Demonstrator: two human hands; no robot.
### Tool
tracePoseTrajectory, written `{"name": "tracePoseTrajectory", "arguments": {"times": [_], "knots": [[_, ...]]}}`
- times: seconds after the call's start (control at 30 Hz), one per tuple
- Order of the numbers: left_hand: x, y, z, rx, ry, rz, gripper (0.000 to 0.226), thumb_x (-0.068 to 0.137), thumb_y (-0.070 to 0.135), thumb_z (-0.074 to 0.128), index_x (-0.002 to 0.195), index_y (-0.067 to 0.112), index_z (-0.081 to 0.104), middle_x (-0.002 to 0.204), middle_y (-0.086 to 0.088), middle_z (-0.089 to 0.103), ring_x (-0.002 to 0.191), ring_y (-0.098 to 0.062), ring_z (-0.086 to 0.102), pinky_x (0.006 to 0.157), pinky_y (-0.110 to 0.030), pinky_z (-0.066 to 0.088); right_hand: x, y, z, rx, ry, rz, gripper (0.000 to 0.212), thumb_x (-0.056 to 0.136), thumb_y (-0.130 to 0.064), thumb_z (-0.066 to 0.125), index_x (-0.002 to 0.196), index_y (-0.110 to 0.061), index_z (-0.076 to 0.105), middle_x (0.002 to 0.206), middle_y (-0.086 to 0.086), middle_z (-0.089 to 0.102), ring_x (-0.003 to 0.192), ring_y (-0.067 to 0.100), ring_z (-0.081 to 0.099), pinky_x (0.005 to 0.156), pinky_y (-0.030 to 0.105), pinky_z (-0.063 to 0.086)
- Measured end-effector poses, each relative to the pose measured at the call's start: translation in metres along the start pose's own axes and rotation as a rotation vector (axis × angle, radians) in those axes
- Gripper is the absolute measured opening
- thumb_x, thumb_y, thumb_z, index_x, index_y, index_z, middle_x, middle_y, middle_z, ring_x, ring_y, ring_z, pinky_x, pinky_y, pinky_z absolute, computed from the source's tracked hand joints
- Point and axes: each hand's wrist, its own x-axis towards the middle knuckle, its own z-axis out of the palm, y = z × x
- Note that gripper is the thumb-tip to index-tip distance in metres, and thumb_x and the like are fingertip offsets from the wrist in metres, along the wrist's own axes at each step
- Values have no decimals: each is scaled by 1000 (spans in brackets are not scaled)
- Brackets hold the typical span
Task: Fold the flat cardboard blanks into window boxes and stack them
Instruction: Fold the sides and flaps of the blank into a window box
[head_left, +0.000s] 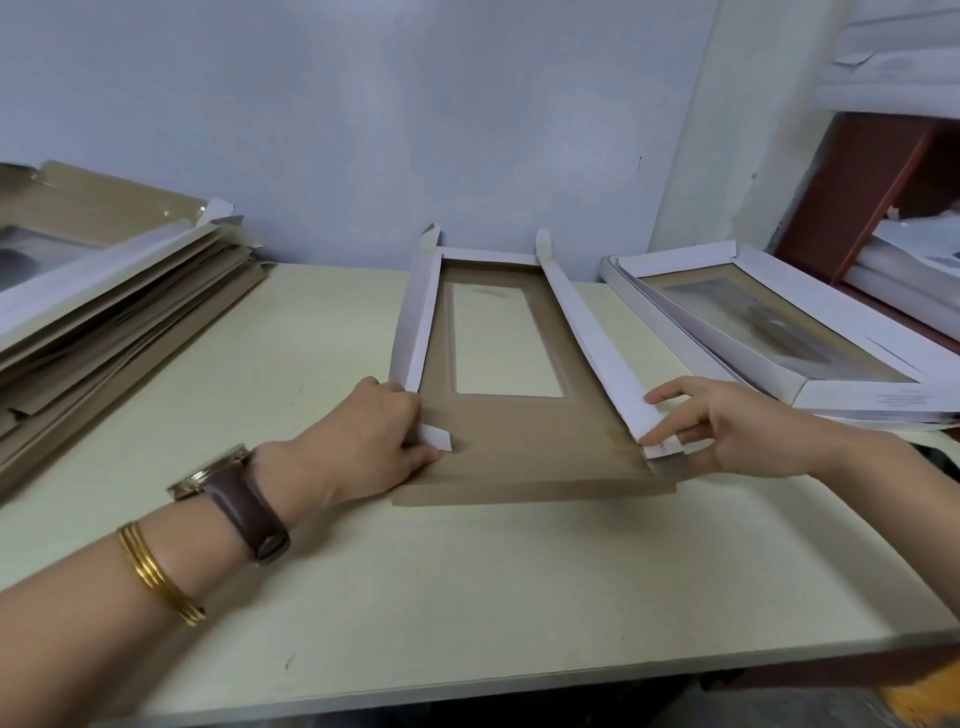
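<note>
A brown cardboard blank (524, 441) with a clear rectangular window lies in the middle of the table, inner side up. Both of its long white side walls are folded upright. My left hand (363, 441) pinches the small white corner tab at the near left end of the left wall. At the near end of the right wall my right hand (727, 426) holds the wall and its tab between thumb and fingers. The near brown flap lies flat toward me. A pile of flat blanks (104, 312) sits at the left. Folded window boxes (779, 332) are stacked at the right.
The pale table (467, 597) ends close in front of me at its near edge. A wall stands right behind the blank. A red-brown shelf (857, 192) with white papers rises at the far right behind the folded boxes.
</note>
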Motion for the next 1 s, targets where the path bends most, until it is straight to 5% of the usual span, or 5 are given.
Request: {"name": "tracePoseTrajectory", "arguments": {"times": [0.27,0.4,0.57,0.73,1.0], "knots": [[0,0,-1,44,-14,5,34,92,48,52,85,15,46,93,-4,52,90,-22,43,78,-32,43,3,10,-6,77,-29,-3,14,87,-14,69,97,-20,78,120,-11,56,105,18,63,99,37,47],[-2,0,1,65,-17,14,35,92,49,50,89,14,46,97,-4,54,91,-22,42,84,-33,43,3,8,-6,134,-16,24,14,90,-23,66,94,-16,77,114,-9,63,107,17,61,101,35,45],[-4,-1,-1,74,-27,35,34,94,46,48,88,13,45,95,-3,52,90,-22,41,85,-32,42,8,8,3,32,79,27,35,94,-22,60,73,5,57,87,11,54,88,35,55,85,39,46],[-5,2,-7,63,-37,46,28,102,27,33,76,17,36,89,-4,48,83,-23,40,75,-26,28,17,1,20,-123,196,-83,37,97,-19,55,64,-12,38,69,-3,43,66,12,41,66,30,33],[-6,-1,-1,-118,22,77,10,100,22,37,94,15,40,89,4,48,88,-24,39,78,-35,38,23,-10,37,-185,264,-147,22,91,-16,58,84,-30,42,80,-4,53,93,1,39,66,26,39]]}}
